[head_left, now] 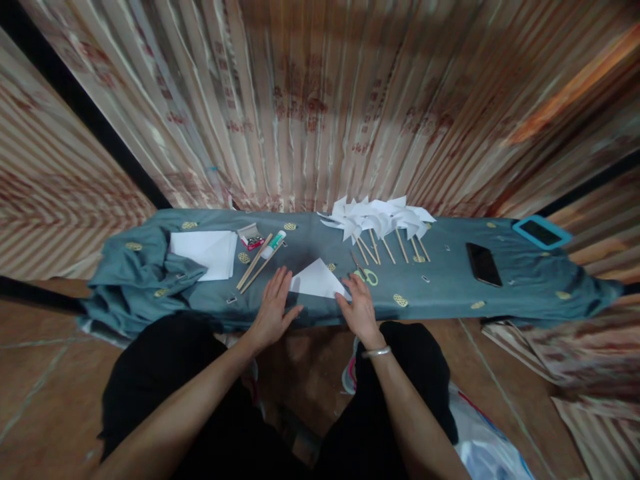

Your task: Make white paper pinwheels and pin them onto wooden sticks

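A white sheet of paper folded into a triangle lies flat on the cloth, its peak pointing away from me. My left hand rests at its left corner, fingers stretched forward and thumb held apart. At the right corner, my right hand touches the paper with thumb and fingers spread around the corner. Just beyond that hand are green-handled scissors. To the left lie several wooden sticks, a glue stick and a small open box of pins.
A stack of white paper lies at the left. Several white paper pinwheels on sticks lie along the back edge. A dark phone and a blue-framed tablet sit at the right. A patterned curtain hangs behind the cloth-covered bench.
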Demonstrator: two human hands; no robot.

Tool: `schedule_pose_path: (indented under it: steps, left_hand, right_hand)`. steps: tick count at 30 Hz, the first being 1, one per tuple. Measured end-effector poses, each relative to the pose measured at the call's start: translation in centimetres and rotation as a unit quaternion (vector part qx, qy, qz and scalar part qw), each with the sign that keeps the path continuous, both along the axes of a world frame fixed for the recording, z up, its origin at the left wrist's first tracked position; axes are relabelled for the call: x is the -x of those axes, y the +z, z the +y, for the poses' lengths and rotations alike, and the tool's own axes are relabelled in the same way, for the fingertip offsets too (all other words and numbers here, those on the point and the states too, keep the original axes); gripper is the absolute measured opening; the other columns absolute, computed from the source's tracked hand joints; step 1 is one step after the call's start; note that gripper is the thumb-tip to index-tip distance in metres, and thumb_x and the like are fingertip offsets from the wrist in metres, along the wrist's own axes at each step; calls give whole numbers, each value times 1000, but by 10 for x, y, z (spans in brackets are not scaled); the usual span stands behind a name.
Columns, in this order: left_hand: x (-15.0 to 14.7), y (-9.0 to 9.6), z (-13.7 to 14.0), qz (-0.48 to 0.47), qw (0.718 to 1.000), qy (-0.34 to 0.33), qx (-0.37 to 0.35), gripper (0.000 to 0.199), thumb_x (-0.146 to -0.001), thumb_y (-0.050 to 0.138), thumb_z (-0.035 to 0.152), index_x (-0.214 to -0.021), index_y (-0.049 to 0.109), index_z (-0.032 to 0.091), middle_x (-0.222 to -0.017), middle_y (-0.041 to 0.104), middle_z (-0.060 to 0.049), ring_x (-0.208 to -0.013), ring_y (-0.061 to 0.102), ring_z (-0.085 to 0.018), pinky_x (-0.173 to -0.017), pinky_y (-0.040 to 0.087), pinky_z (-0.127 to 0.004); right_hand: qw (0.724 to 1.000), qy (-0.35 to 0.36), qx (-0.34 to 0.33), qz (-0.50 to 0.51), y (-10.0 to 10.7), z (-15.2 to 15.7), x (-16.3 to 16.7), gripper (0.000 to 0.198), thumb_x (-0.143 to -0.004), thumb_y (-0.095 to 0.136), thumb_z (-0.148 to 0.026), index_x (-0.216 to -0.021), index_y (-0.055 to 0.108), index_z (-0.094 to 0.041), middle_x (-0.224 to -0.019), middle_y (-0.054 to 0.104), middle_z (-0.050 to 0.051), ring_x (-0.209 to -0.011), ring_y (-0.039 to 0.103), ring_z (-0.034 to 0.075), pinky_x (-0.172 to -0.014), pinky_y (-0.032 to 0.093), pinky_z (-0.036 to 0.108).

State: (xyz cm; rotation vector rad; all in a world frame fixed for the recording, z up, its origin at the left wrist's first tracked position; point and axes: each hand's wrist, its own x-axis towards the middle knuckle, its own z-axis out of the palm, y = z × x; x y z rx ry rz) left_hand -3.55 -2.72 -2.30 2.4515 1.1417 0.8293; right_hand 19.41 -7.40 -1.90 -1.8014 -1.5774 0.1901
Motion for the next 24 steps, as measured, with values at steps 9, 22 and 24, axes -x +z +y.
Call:
schedule_pose_path:
  steps: [9,22,24]
  left_hand:
    - [-14,18,18,-189,966,67,164,75,-88,51,50,-150,23,18,-158,22,-14,-147,17,-26,-119,16,-46]
    - [-37,48,41,-381,763,81,516,48,-72,72,47,-100,69,9,-106,72,-17,-90,71,-27,-72,60,-34]
    - [-39,52,40,-360,745,66,558,42,-64,79,44,-86,71,9,-89,74,-15,-72,72,-23,-56,56,-27]
  right_hand:
    - [987,-18,-89,131,19,4,5,12,-85,53,-24,-82,63,-20,-122,59,13,-118,54,23,-102,41,43]
    - [977,-48,-178,104,54,-15,3,16,-91,49,-29,-89,62,-21,-137,50,13,-128,49,25,-106,37,46]
    - [976,-56,-181,110,56,-18,0,16,-91,50,-29,-88,62,-21,-138,50,13,-128,49,25,-106,37,46]
